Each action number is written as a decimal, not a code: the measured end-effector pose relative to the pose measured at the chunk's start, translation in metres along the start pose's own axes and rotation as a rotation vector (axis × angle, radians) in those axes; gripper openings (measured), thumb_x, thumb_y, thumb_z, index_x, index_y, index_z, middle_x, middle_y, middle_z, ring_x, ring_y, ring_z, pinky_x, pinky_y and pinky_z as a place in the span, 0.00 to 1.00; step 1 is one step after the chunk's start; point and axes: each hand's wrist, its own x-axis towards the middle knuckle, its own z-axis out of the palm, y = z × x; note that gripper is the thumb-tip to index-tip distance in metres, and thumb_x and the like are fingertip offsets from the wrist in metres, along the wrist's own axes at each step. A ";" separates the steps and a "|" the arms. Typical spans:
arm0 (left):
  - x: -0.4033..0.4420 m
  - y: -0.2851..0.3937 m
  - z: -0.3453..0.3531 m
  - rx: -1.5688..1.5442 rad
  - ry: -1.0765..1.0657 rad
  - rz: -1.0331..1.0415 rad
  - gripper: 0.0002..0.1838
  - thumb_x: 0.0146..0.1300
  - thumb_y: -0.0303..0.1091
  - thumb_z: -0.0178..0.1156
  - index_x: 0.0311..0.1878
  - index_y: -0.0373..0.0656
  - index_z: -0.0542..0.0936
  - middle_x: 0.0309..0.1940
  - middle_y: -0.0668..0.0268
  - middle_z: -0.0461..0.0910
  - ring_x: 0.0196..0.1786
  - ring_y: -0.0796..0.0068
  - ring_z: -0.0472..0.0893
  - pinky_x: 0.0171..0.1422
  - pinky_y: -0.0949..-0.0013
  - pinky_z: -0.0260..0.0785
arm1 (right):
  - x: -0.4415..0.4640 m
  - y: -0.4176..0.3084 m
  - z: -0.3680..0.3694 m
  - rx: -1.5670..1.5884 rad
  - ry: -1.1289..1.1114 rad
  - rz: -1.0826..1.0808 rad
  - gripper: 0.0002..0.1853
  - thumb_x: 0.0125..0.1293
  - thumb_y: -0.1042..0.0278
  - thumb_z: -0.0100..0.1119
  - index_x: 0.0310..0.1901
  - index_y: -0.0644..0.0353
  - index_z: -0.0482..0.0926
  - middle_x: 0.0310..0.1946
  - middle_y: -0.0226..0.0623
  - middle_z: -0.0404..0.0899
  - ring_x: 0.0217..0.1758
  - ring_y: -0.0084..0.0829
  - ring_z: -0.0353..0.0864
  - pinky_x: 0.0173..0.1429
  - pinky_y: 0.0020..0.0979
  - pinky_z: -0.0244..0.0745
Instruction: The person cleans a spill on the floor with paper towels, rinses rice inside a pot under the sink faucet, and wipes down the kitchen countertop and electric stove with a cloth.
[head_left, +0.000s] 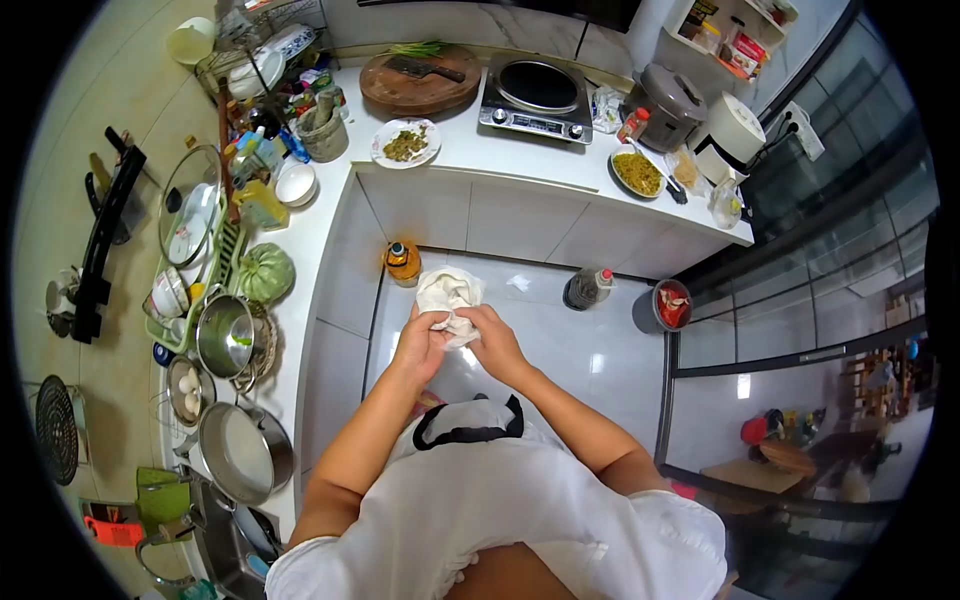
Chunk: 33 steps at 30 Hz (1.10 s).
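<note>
White cloth (449,290), crumpled, is held over the pale floor (590,345) between the counter (463,145) and the person (520,490), its near edge pinched in the left hand (424,345) and the right hand (492,342).

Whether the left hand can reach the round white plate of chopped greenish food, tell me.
Probably not yet: the left hand and right hand hold the crumpled white cloth. With the left freed, the way to the plate looks clear, perhaps after a step.
</note>
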 end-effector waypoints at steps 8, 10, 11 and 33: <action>0.121 0.024 0.009 0.448 0.026 0.015 0.15 0.64 0.25 0.52 0.55 0.39 0.74 0.49 0.61 0.78 0.48 0.72 0.80 0.53 0.69 0.73 | 0.116 0.048 -0.064 0.583 -0.031 0.263 0.15 0.59 0.77 0.57 0.49 0.55 0.76 0.43 0.30 0.78 0.50 0.28 0.77 0.53 0.32 0.73; 0.158 0.031 0.015 0.577 0.008 0.046 0.16 0.63 0.27 0.54 0.55 0.40 0.75 0.49 0.62 0.78 0.48 0.74 0.80 0.52 0.71 0.71 | 0.147 0.057 -0.077 0.940 0.151 0.420 0.13 0.64 0.72 0.56 0.51 0.56 0.74 0.46 0.30 0.78 0.51 0.28 0.76 0.56 0.31 0.71; 0.174 0.032 0.021 0.599 -0.007 0.066 0.17 0.62 0.28 0.55 0.55 0.40 0.75 0.49 0.63 0.78 0.49 0.74 0.79 0.52 0.72 0.70 | 0.160 0.056 -0.083 1.119 0.243 0.502 0.13 0.66 0.70 0.56 0.52 0.57 0.74 0.47 0.30 0.78 0.52 0.28 0.76 0.57 0.30 0.71; 0.339 0.106 0.066 0.446 0.131 -0.078 0.27 0.69 0.38 0.51 0.69 0.40 0.64 0.63 0.60 0.72 0.59 0.68 0.75 0.63 0.66 0.64 | 0.527 0.309 -0.325 -0.668 0.284 0.290 0.23 0.62 0.67 0.53 0.61 0.57 0.72 0.64 0.43 0.68 0.68 0.44 0.65 0.73 0.48 0.52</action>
